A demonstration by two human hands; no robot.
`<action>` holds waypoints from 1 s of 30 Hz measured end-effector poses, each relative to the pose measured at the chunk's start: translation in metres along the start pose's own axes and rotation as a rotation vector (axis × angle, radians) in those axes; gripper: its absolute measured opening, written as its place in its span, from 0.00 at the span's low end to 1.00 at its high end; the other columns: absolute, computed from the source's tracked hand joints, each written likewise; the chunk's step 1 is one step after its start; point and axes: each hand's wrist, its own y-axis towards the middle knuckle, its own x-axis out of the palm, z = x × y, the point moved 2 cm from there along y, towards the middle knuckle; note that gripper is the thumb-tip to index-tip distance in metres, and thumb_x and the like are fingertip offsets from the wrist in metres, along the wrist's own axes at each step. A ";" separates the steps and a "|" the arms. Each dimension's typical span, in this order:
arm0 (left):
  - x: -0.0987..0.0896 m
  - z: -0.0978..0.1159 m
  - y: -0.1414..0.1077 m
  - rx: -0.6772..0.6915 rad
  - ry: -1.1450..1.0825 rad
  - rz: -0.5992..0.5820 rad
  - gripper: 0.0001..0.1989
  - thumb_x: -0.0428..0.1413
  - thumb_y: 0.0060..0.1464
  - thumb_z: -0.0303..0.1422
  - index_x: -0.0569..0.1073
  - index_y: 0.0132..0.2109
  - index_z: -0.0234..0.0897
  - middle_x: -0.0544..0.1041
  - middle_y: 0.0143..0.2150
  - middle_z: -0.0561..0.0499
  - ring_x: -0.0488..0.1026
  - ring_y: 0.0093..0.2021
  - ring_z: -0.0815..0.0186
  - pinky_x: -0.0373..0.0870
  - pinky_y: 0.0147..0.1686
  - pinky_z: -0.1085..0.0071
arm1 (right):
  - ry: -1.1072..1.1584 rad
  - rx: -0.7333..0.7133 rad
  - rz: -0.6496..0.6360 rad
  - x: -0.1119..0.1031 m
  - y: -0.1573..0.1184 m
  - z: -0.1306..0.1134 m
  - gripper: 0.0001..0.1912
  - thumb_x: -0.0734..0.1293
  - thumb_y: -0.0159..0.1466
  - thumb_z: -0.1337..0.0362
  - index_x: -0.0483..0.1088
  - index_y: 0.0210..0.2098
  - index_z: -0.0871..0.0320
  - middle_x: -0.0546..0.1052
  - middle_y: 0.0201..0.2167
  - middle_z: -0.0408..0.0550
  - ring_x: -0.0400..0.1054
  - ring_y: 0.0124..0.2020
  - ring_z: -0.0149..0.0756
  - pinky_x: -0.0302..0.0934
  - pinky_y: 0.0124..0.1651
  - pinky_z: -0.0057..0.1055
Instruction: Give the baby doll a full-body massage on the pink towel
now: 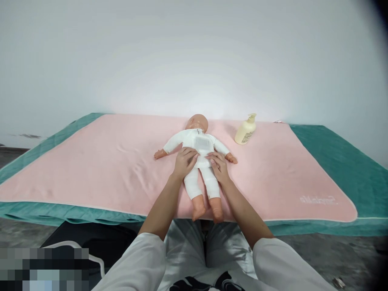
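A baby doll point(203, 144) with a white cloth body lies stretched out on a pink blanket point(130, 161), its feet toward me and its arms spread. A rectangular panel shows on the upper part of its torso. My left hand point(184, 161) rests on the left side of the doll's lower torso, fingers extended inward over the cloth. On the opposite side, my right hand point(219, 165) lies the same way, its fingers also extended. A small gap of white cloth separates the fingertips of both hands. Neither hand grips anything visible.
A cream pump bottle point(245, 130) stands on the blanket beyond the doll, to the right. Under the blanket, a green cover point(345, 161) drapes the table. A pale wall point(194, 56) rises behind. Something black point(100, 236) sits below the table's front edge, left.
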 end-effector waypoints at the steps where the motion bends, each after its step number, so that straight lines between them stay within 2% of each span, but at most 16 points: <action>1: 0.000 -0.001 0.000 -0.006 0.000 -0.011 0.14 0.48 0.65 0.36 0.77 0.38 0.38 0.79 0.39 0.47 0.73 0.43 0.61 0.69 0.47 0.59 | 0.000 0.013 -0.004 0.000 0.000 0.000 0.16 0.58 0.71 0.59 0.77 0.45 0.51 0.76 0.46 0.48 0.68 0.51 0.40 0.58 0.58 0.43; 8: 0.003 -0.004 0.002 -0.057 -0.009 -0.042 0.14 0.49 0.64 0.36 0.77 0.38 0.37 0.80 0.37 0.48 0.73 0.41 0.61 0.69 0.46 0.59 | 0.008 0.099 -0.030 0.003 0.004 0.003 0.18 0.57 0.71 0.56 0.77 0.41 0.52 0.78 0.43 0.48 0.70 0.50 0.40 0.59 0.59 0.44; 14: 0.004 -0.006 0.002 -0.046 -0.013 -0.035 0.15 0.48 0.65 0.36 0.77 0.37 0.38 0.80 0.37 0.47 0.74 0.41 0.61 0.69 0.45 0.59 | 0.024 0.107 -0.020 0.003 0.006 0.002 0.18 0.57 0.71 0.55 0.77 0.39 0.52 0.78 0.42 0.48 0.70 0.49 0.40 0.60 0.59 0.44; 18: 0.004 -0.005 0.000 -0.018 0.005 0.003 0.14 0.48 0.65 0.36 0.77 0.38 0.38 0.80 0.38 0.47 0.74 0.43 0.61 0.69 0.46 0.59 | 0.006 0.053 -0.014 0.003 0.004 0.002 0.17 0.57 0.70 0.55 0.77 0.43 0.52 0.77 0.44 0.49 0.69 0.51 0.40 0.60 0.60 0.45; 23: 0.003 -0.002 0.001 -0.009 0.042 0.033 0.12 0.48 0.65 0.35 0.77 0.43 0.38 0.80 0.44 0.47 0.73 0.47 0.61 0.68 0.51 0.58 | -0.029 -0.015 -0.038 0.003 0.003 0.004 0.17 0.58 0.70 0.56 0.74 0.51 0.50 0.74 0.52 0.50 0.66 0.56 0.41 0.56 0.63 0.46; 30: 0.003 -0.002 0.003 -0.069 0.067 -0.050 0.13 0.48 0.64 0.35 0.77 0.45 0.38 0.81 0.44 0.48 0.73 0.47 0.61 0.67 0.52 0.56 | -0.056 0.060 -0.086 0.005 0.005 0.006 0.20 0.55 0.71 0.54 0.73 0.54 0.49 0.73 0.54 0.49 0.64 0.59 0.41 0.54 0.66 0.47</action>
